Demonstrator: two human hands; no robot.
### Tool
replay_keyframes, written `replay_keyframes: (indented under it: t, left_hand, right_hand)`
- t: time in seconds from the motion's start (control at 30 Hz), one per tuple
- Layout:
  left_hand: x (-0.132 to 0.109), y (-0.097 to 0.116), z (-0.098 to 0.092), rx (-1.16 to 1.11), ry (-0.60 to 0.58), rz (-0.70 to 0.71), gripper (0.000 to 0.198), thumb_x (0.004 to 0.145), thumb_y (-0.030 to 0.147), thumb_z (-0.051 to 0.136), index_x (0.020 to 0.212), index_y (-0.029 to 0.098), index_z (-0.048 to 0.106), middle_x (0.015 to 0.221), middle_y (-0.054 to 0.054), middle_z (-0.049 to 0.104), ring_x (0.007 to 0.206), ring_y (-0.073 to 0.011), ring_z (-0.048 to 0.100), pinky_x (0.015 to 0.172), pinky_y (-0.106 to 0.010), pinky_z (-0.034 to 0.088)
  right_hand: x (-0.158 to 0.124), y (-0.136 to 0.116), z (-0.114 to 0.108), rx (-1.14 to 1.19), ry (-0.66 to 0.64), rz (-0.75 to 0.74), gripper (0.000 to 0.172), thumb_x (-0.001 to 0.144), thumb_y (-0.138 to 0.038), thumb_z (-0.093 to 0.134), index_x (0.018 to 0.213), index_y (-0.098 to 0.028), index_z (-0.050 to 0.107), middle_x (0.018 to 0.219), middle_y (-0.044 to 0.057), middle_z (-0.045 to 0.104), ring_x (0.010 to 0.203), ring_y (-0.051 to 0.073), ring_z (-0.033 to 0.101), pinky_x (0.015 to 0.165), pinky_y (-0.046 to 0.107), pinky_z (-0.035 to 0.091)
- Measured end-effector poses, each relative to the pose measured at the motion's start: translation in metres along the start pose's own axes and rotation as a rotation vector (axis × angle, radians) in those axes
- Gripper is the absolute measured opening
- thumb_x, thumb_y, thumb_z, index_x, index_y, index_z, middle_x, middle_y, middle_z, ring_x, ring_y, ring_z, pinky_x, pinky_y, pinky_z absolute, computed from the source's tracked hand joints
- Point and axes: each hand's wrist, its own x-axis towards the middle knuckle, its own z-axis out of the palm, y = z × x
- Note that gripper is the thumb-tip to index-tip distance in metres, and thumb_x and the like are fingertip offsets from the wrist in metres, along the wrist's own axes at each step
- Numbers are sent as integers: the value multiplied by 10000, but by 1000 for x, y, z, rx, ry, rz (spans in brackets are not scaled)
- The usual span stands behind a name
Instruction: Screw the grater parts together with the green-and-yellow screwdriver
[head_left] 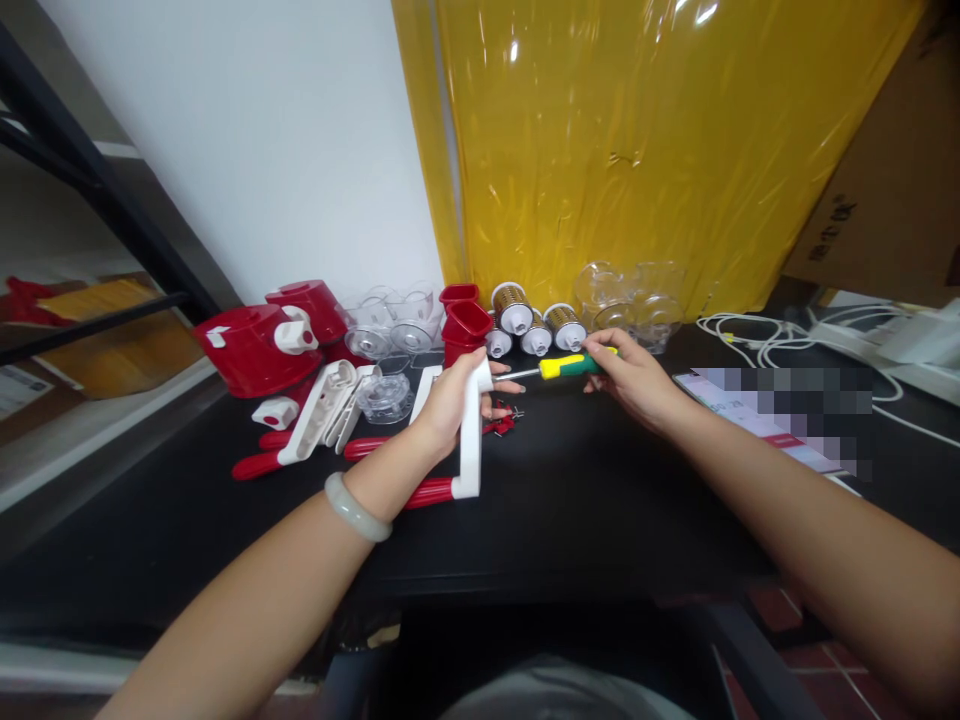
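Observation:
My left hand [448,400] is wrapped round the upper end of a white crank handle [470,445] with a red grip [431,492] at its lower end. In my right hand [624,372] is a screwdriver [566,366] with a yellow and green handle, held level. Its metal shaft points left, and the tip meets the round end of the crank; whether it sits in a screw cannot be made out. Just below my left fingertips lie small red pieces [501,425] on the black table [585,520].
Red housings [251,350], white-and-red handles [304,425] and clear plastic parts [385,397] stand at the left. Behind my hands are red chutes [466,322], metal drums [513,308] and clear cups [656,305]. White cables [757,335] and a flat printed item [705,388] lie right.

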Motion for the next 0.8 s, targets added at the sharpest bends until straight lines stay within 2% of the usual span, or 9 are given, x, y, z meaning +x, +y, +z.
replay_keyframes:
  t: [0.3, 0.53, 0.63, 0.8]
  left_hand:
    - [1, 0, 0, -11, 1, -13, 360, 960, 445, 501, 904, 127, 662, 775, -107, 743, 383, -65, 471, 588, -263, 565]
    - [0, -1, 0, 14, -19, 2, 365, 962, 442, 493, 905, 121, 658, 755, -117, 742, 377, -66, 460, 558, -251, 554]
    - [-1, -1, 1, 19, -22, 0, 365, 961, 445, 496, 914, 122, 658, 728, -102, 728, 393, -76, 479, 565, -255, 559]
    - [-1, 0, 0, 9, -29, 9, 350, 959, 435, 492, 903, 128, 652, 693, -74, 699, 390, -74, 467, 568, -254, 562]
  right_hand:
    - [0, 1, 0, 42, 7, 36, 468, 698, -559, 805, 969, -257, 572, 849, -20, 582, 646, 113, 541, 619, 310, 530]
    - [0, 1, -1, 49, 15, 70, 388, 731, -475, 776, 985, -276, 562, 844, -22, 593, 624, 129, 567, 623, 332, 537]
    - [3, 3, -2, 23, 22, 65, 390, 771, -560, 729, 967, -272, 553, 801, -15, 584, 598, 144, 583, 597, 340, 534]
    - [4, 8, -3, -44, 32, 15, 535, 804, -779, 578, 957, -267, 571, 632, -18, 542, 530, 166, 560, 588, 364, 533]
